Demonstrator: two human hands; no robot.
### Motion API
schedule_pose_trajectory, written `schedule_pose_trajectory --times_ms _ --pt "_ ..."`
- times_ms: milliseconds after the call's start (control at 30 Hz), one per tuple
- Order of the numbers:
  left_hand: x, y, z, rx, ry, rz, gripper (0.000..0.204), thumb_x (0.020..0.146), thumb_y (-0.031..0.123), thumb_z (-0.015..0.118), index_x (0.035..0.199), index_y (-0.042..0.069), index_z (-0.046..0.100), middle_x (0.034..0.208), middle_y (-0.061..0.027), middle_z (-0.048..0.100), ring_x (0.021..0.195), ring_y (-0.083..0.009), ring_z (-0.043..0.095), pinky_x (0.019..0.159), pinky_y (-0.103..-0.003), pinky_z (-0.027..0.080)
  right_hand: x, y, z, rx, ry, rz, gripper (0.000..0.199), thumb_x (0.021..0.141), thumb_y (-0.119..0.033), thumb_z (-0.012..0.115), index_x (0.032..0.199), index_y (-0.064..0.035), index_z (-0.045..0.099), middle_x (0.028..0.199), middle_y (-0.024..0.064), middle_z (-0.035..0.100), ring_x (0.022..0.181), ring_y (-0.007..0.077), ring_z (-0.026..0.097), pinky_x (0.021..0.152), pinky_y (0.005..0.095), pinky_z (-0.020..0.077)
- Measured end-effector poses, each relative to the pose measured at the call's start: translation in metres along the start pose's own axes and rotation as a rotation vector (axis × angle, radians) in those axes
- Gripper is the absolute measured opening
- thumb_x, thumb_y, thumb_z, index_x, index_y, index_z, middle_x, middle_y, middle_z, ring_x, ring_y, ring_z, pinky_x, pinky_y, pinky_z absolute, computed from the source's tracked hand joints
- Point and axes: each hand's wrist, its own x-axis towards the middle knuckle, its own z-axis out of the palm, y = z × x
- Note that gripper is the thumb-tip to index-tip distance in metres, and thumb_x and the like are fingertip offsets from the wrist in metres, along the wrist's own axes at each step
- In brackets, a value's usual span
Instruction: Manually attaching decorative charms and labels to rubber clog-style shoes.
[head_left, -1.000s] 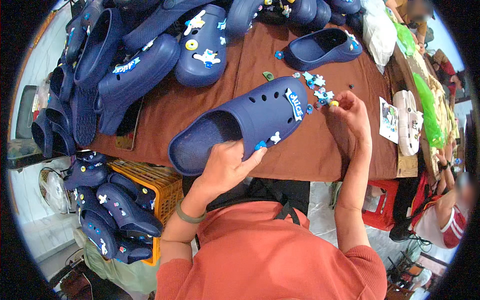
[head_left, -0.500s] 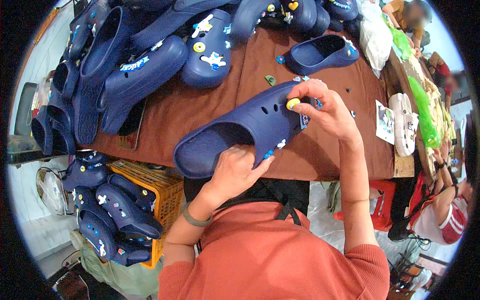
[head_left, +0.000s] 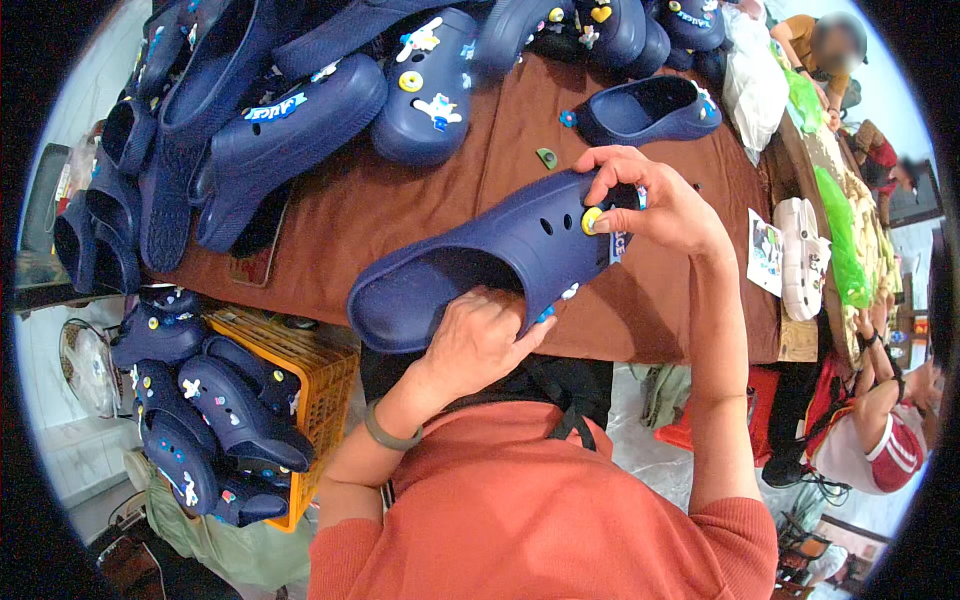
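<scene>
Blue clog (head_left: 500, 260) is sitting over the desk's (head_left: 400, 210) near edge; our left hand (head_left: 480, 340) is gripping its heel while our right hand (head_left: 650, 205) is pinching a yellow charm (head_left: 592, 220); we should be pushing straight into the hole.

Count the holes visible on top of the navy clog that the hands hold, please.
3: two open holes side by side on the navy clog, and one that the yellow charm fills, by the right hand. That hand may hide more.

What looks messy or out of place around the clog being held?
Nothing looks damaged. The only loose bits are a small green charm lying alone on the brown table, and navy clogs spilling over an orange crate.
</scene>
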Motion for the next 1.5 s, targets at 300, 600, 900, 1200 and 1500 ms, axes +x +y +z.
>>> schedule_pose_trajectory --times_ms 300,600,900,1200,1500 --pt "-0.002 0.0 0.001 -0.015 0.011 -0.016 0.029 0.083 0.025 0.068 0.069 0.002 0.057 0.061 -0.0137 0.057 0.055 -0.0303 0.058 0.056 -0.04 0.046 -0.019 -0.014 0.019 -0.4 0.312 -0.206 0.02 0.068 -0.018 0.077 0.084 -0.011 0.067 0.1 0.0029 0.062 0.102 0.0249 0.055 0.096 0.0404 0.0344" --pt "-0.001 0.002 -0.002 0.007 -0.009 -0.034 0.031 0.083 0.026 0.067 0.068 0.001 0.057 0.062 -0.0142 0.057 0.056 -0.031 0.057 0.057 -0.041 0.046 -0.035 -0.024 0.055 -0.622 0.529 -0.257 0.023 0.064 -0.013 0.078 0.084 -0.0107 0.067 0.092 -0.0005 0.067 0.09 0.022 0.057 0.09 0.0403 0.0351" --pt "-0.001 0.002 -0.003 -0.015 0.005 -0.039 0.028 0.082 0.025 0.067 0.07 0.002 0.058 0.061 -0.0144 0.057 0.057 -0.0319 0.058 0.057 -0.042 0.047 -0.025 -0.011 0.045 -0.496 0.455 -0.347 0.027 0.067 -0.005 0.076 0.093 -0.0068 0.067 0.097 0.0029 0.068 0.098 0.0223 0.06 0.098 0.0439 0.0346" --pt "-0.003 0.003 -0.003 -0.023 0.01 -0.014 0.025 0.084 0.025 0.066 0.078 0.002 0.062 0.07 -0.0155 0.061 0.063 -0.032 0.06 0.062 -0.041 0.048 -0.011 -0.034 0.035 -0.586 0.276 -0.438 0.024 0.073 -0.002 0.07 0.096 -0.0068 0.066 0.098 0.0053 0.065 0.097 0.023 0.062 0.104 0.0517 0.0334" --pt "-0.001 0.002 0.001 -0.049 0.119 0.017 0.032 0.08 0.025 0.071 0.065 0.0 0.058 0.066 -0.0142 0.057 0.058 -0.0324 0.057 0.057 -0.043 0.046 -0.007 -0.053 0.03 -0.633 0.07 -0.501 0.032 0.068 0.002 0.063 0.099 -0.0047 0.065 0.097 0.0087 0.062 0.093 0.023 0.063 0.104 0.0549 0.035"
